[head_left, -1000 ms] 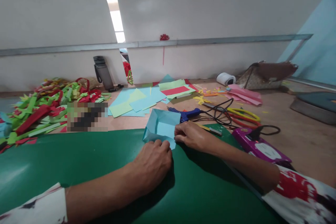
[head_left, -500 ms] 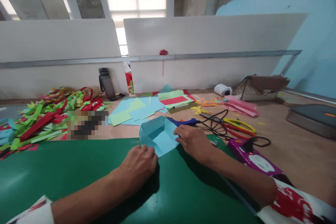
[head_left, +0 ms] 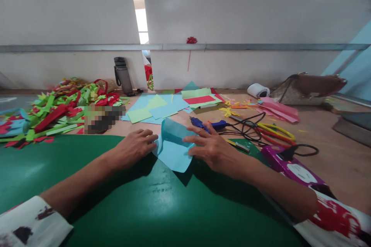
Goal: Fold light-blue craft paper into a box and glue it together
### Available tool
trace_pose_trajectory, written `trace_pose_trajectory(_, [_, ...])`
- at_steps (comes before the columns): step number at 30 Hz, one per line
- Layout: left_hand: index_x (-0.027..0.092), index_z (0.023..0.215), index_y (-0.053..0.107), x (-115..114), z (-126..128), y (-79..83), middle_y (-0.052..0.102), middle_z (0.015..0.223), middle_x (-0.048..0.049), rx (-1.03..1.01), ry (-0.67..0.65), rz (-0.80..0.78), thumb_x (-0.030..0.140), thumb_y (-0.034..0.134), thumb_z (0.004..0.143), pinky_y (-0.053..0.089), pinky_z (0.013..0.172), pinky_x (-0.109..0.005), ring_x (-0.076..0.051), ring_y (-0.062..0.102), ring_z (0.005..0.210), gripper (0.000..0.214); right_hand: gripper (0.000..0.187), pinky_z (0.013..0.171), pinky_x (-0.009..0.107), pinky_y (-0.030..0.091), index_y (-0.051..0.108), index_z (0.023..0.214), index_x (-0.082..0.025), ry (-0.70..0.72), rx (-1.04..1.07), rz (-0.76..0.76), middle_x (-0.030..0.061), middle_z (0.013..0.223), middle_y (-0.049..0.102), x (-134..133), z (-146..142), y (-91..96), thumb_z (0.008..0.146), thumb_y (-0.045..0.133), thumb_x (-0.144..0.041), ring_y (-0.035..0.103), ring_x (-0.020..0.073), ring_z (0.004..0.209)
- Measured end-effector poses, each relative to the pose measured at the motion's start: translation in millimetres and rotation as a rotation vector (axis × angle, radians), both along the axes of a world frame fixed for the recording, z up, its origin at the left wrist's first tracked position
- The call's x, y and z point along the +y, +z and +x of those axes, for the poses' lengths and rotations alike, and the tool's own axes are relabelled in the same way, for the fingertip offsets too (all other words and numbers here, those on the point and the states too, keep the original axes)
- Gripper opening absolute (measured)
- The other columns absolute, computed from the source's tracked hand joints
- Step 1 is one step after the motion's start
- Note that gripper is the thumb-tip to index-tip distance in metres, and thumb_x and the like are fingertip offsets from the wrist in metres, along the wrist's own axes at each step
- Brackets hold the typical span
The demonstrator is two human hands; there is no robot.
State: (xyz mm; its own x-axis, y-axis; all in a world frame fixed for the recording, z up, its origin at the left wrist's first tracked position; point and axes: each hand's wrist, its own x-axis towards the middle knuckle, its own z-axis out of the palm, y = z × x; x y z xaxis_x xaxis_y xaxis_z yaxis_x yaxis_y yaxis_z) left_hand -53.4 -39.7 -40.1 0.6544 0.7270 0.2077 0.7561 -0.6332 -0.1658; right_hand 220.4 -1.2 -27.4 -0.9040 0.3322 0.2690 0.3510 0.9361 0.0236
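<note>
A light blue paper box (head_left: 174, 156), folded with raised side walls, tilts above the green cutting surface, its front flap lying outward toward me. My left hand (head_left: 136, 147) has its fingertips on the box's left edge, fingers close together and bent. My right hand (head_left: 209, 146) is at the opposite wall, its fingers somewhat spread over the paper and gripping that side. Just behind the right hand lies a blue glue gun (head_left: 216, 125) with a black cord. A yellow cutter knife (head_left: 238, 145) is partly hidden beside that hand.
Loose paper strips (head_left: 58, 112) are heaped at the left. Sheets of coloured paper (head_left: 166, 109) lie behind the box. A grey bottle (head_left: 123, 77) stands by the white partition. Rightward are a purple power strip (head_left: 295, 166), yellow and orange looped handles (head_left: 276, 133) and a handbag (head_left: 310, 89).
The box's front wall has folded out toward me. My left hand has moved from the front to the left edge, and my right hand's fingers have spread. The view has tilted down.
</note>
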Motion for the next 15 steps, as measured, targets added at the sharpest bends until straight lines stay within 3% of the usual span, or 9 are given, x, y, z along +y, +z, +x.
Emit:
trace_pose_trajectory(3, [0.015, 0.095, 0.057, -9.5, 4.0, 1.0, 0.059, 0.100, -0.0109, -0.001, -0.047, 0.069, 0.014, 0.038, 0.089, 0.041, 0.084, -0.037, -0.022, 0.051, 0.096, 0.020, 0.026, 0.102, 0.054, 0.009, 0.062, 0.083, -0.019, 0.008, -0.031, -0.048, 0.0032, 0.102, 0.067, -3.1, -7.0, 2.8, 0.083, 0.042, -0.002, 0.037, 0.0238, 0.124])
trace_pose_trajectory(7, [0.015, 0.097, 0.057, -25.9, 14.3, -9.1, 0.061, 0.090, -0.0090, -0.121, -0.136, 0.177, 0.017, 0.039, 0.090, 0.044, 0.078, -0.036, -0.021, 0.053, 0.089, 0.020, 0.030, 0.102, 0.052, 0.009, 0.061, 0.081, -0.018, 0.032, -0.069, -0.056, 0.0042, 0.083, 0.067, -8.8, -14.6, 13.6, 0.077, 0.041, 0.004, 0.046, 0.0210, 0.115])
trace_pose_trajectory(11, [0.016, 0.083, 0.058, -34.3, 25.5, -23.9, 0.062, 0.080, -0.0058, -0.234, -0.205, 0.072, 0.017, 0.038, 0.091, 0.047, 0.072, -0.028, -0.016, 0.056, 0.080, 0.022, 0.032, 0.101, 0.049, 0.013, 0.060, 0.079, -0.018, 0.012, -0.119, -0.068, 0.0047, 0.082, 0.065, -12.7, -25.3, 21.8, 0.073, 0.041, 0.007, 0.051, 0.0188, 0.106])
trace_pose_trajectory(15, [0.016, 0.080, 0.059, -37.0, 25.9, -32.5, 0.063, 0.080, -0.0053, -0.388, -0.174, -0.050, 0.015, 0.036, 0.091, 0.048, 0.071, -0.025, -0.014, 0.057, 0.078, 0.025, 0.027, 0.099, 0.049, 0.012, 0.059, 0.076, -0.017, -0.051, -0.104, -0.015, 0.0042, 0.077, 0.064, -10.0, -35.3, 13.8, 0.074, 0.042, 0.005, 0.053, 0.0194, 0.099])
